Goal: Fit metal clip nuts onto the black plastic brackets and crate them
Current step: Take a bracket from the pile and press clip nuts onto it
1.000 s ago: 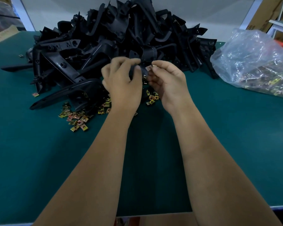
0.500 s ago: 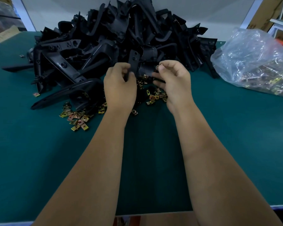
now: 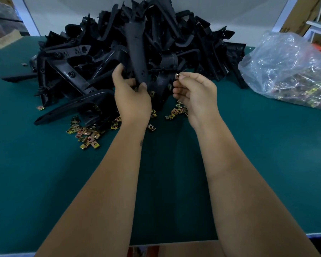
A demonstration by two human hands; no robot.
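Both hands have a firm grip. Left hand (image 3: 132, 101) is curled around the lower end of a long black plastic bracket (image 3: 137, 52), which stands almost upright in front of the heap, with the thumb on its near face. Right hand (image 3: 195, 93) pinches one small metal clip nut (image 3: 177, 76) between thumb and forefinger, just to the right of the bracket and apart from it; the other fingers are folded in.

Behind the hands, at the far middle of the green worktop (image 3: 44, 173), lies a big heap of black plastic brackets (image 3: 174, 39). Loose gold-coloured clip nuts (image 3: 87, 135) are scattered on the worktop at the near edge of the heap, to the left of the left wrist, and a smaller group (image 3: 176, 113) lies under the right hand. At the far right lies a clear plastic bag (image 3: 285, 67) with more clip nuts inside.
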